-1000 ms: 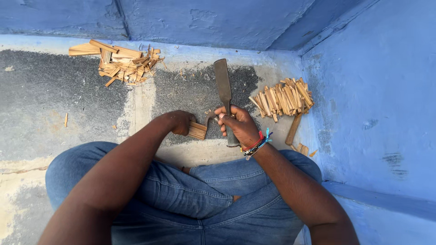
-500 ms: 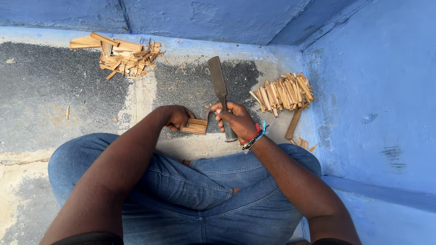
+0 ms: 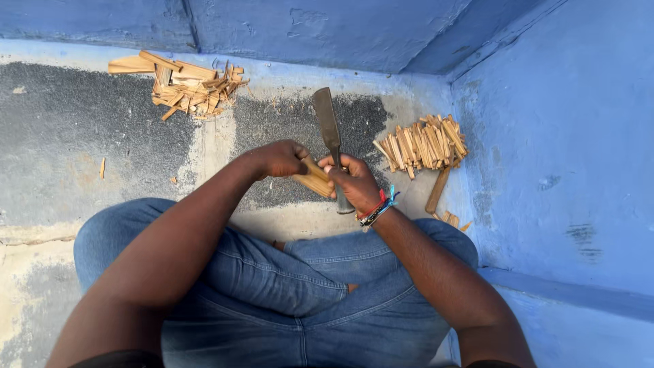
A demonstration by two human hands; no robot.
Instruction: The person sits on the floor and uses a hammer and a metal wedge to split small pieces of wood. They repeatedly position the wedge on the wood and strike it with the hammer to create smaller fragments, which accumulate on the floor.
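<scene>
left hand (image 3: 283,158) clamped on wood bundle (image 3: 313,182), just left of cleaver (image 3: 329,129) | right hand (image 3: 354,182) closed round cleaver handle, blade upright | sticks likely light, stiff, splintery; grip mid-length | split pile (image 3: 422,144) right of cleaver

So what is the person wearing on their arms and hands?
Both arms are bare, with no sleeves showing. The right hand has a bunch of thin string bracelets in red, blue and black around its wrist. The left hand wears nothing: no gloves, rings or watch show.
</scene>
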